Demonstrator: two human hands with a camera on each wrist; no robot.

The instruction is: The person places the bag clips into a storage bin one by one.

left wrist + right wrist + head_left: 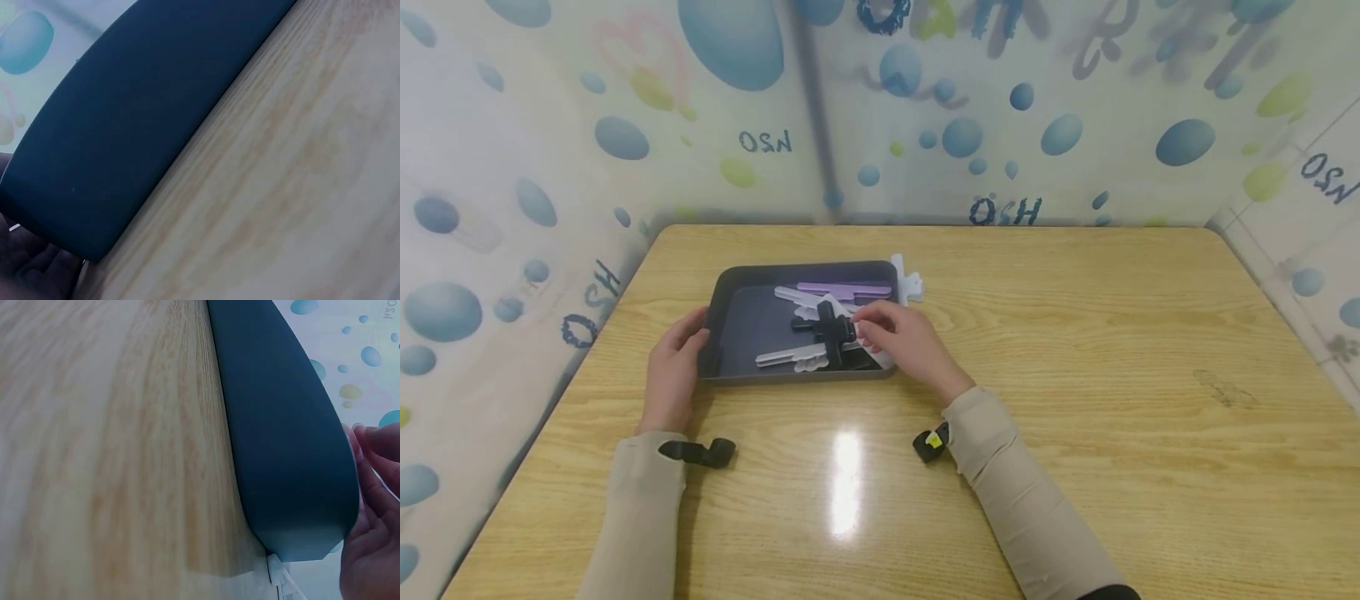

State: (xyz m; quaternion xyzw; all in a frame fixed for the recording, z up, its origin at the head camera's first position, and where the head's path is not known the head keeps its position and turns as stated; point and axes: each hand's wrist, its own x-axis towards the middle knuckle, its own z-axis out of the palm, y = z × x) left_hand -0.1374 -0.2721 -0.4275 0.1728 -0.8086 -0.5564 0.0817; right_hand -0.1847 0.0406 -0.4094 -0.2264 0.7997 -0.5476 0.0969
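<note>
A dark grey tray [752, 379] sits on the table, its left end held by my left hand [673, 371]. In the left wrist view, fingers [37, 265] curl near the corner of that tray [119, 125]. My right hand [906, 342] reaches over the right side and pinches a black clip [831, 333] with thumb and fingertips. Purple clips [842, 289] and white clips [786, 356] lie around it in the tray. In the right wrist view the tray wall [287, 437] hides the clips, and the right hand [375, 506] shows beyond it.
Another white clip [910, 279] is at the tray's back right corner, partly outside the rim. The wooden table [1075, 333] extends to the right and front. Patterned walls [925, 108] stand close behind and at both sides.
</note>
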